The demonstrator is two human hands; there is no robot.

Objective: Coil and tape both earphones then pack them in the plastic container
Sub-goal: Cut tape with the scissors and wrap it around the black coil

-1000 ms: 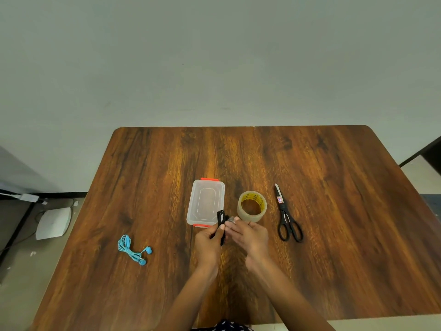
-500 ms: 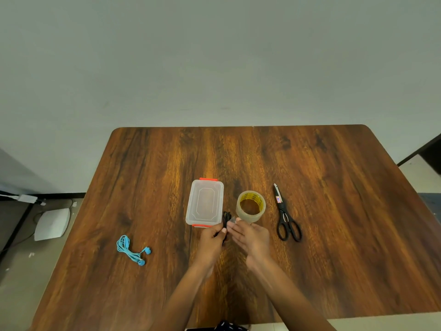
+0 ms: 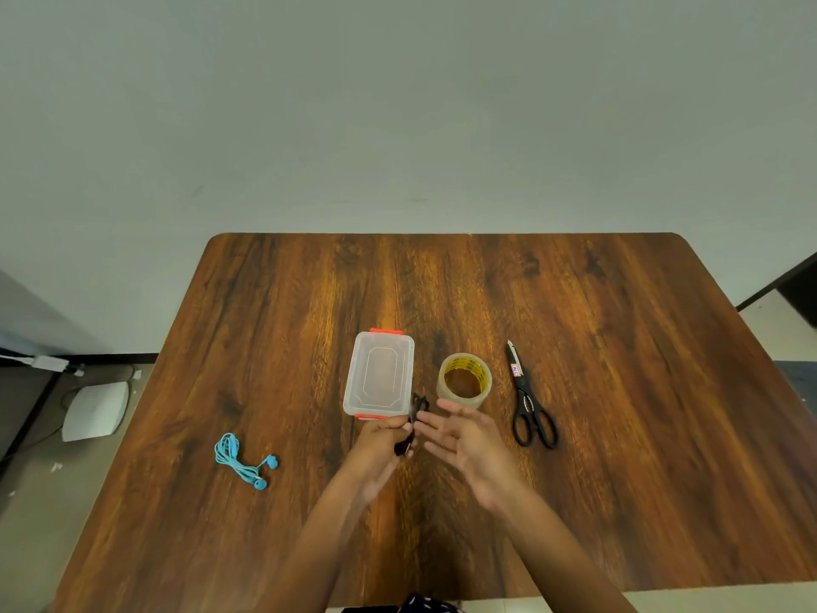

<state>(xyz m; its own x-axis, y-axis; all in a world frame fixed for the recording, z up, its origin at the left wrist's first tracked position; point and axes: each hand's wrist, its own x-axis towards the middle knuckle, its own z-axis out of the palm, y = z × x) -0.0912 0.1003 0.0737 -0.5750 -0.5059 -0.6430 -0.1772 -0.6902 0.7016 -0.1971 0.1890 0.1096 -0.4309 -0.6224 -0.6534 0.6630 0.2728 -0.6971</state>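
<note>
My left hand [image 3: 381,440] pinches a coiled black earphone [image 3: 415,418], held upright just in front of the clear plastic container [image 3: 380,374]. The container has orange clips and its lid is on. My right hand [image 3: 464,440] is beside the coil with its fingers spread, palm turned toward it, holding nothing. A roll of clear tape [image 3: 464,380] sits just behind my right hand. A blue earphone [image 3: 241,461] lies bundled on the table at the left.
Black scissors [image 3: 528,402] lie to the right of the tape, blades pointing away from me. The wooden table [image 3: 619,435] stands against a plain wall. A white box [image 3: 95,410] and cables are on the floor at the left.
My right hand has let go of the black earphone and opened, drawing slightly right. My left hand keeps hold of the coil.
</note>
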